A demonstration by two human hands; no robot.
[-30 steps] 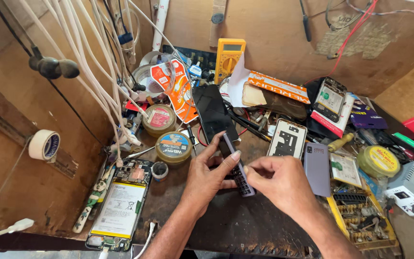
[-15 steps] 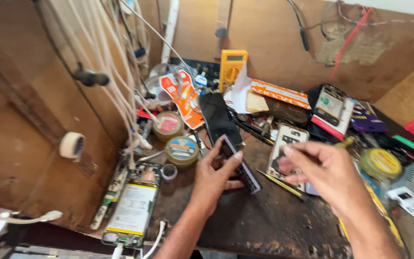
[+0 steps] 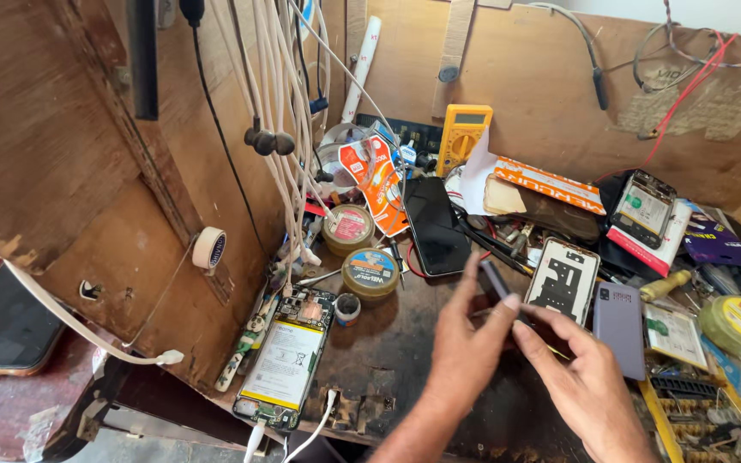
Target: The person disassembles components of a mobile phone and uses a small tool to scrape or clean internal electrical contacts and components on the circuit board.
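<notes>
We see the left hand [image 3: 465,347] pinching a small dark rectangular part [image 3: 494,281] over the workbench [image 3: 392,360], its long axis tilted up and away toward the upper left, while the right hand [image 3: 589,386] touches it with narrowed fingers beside a thin yellow tool [image 3: 557,350]. Behind lie two round tins [image 3: 371,271] with red and blue labels, an orange-and-white blister pack [image 3: 377,182], a long orange box [image 3: 549,183], and a yellow multimeter [image 3: 464,137].

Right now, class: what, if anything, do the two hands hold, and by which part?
The left hand pinches a small dark flat part near its lower end; the right hand meets it there.
</notes>
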